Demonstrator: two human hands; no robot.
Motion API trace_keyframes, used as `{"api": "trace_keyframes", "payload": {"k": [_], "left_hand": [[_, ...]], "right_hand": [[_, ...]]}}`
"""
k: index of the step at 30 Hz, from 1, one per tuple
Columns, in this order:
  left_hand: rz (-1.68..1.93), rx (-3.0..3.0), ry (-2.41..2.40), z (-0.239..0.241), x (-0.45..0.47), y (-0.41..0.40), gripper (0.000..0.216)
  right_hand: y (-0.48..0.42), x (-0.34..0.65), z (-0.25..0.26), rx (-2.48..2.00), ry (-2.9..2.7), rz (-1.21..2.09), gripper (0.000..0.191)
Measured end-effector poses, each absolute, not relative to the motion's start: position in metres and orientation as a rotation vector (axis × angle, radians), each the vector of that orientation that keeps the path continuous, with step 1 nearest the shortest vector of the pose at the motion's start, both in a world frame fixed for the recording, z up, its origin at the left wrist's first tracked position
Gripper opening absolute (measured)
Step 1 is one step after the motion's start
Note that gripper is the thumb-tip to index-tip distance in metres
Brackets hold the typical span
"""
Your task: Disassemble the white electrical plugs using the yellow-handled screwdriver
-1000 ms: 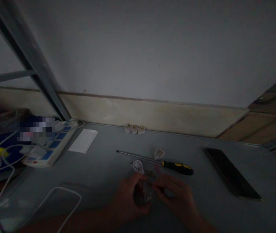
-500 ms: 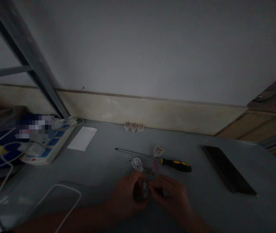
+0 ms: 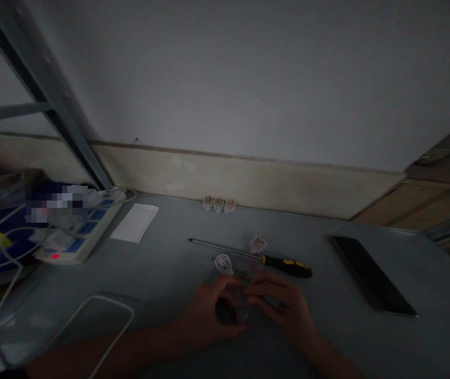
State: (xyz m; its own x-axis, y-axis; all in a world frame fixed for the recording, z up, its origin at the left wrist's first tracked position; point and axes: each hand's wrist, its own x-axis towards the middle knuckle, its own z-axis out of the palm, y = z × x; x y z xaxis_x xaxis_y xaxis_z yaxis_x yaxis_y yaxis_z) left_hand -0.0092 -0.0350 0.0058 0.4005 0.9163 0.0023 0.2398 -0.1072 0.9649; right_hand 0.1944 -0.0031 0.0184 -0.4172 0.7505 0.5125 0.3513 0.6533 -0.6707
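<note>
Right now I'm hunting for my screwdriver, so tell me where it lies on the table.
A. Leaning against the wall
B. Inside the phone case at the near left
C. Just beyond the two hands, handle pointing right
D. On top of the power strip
C: the screwdriver lies flat on the table just beyond the left hand and right hand, its black-and-yellow handle to the right.

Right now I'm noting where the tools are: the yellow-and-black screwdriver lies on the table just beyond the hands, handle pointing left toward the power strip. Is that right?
Not quite. The screwdriver does lie on the table just beyond the left hand and right hand, but the head view shows its yellow-and-black handle pointing right, toward the dark phone; the metal shaft points left toward the power strip.
</note>
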Motion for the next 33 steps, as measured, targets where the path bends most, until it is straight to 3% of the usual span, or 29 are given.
{"api": "trace_keyframes", "payload": {"k": [6, 17, 33], "left_hand": [[0.789, 1.612, 1.084, 0.01, -0.009, -0.033, 0.059], [0.784, 1.594, 1.114, 0.014, -0.009, -0.033, 0.055], [0.856, 1.657, 1.098, 0.005, -0.009, -0.033, 0.059]], "right_hand": [[0.011, 0.207, 0.01, -1.116, -2.0, 0.583, 0.012], [0.007, 0.201, 0.006, -1.101, -2.031, 0.537, 0.01], [-0.007, 0.193, 0.029, -0.682, -2.064, 0.491, 0.006]]}}
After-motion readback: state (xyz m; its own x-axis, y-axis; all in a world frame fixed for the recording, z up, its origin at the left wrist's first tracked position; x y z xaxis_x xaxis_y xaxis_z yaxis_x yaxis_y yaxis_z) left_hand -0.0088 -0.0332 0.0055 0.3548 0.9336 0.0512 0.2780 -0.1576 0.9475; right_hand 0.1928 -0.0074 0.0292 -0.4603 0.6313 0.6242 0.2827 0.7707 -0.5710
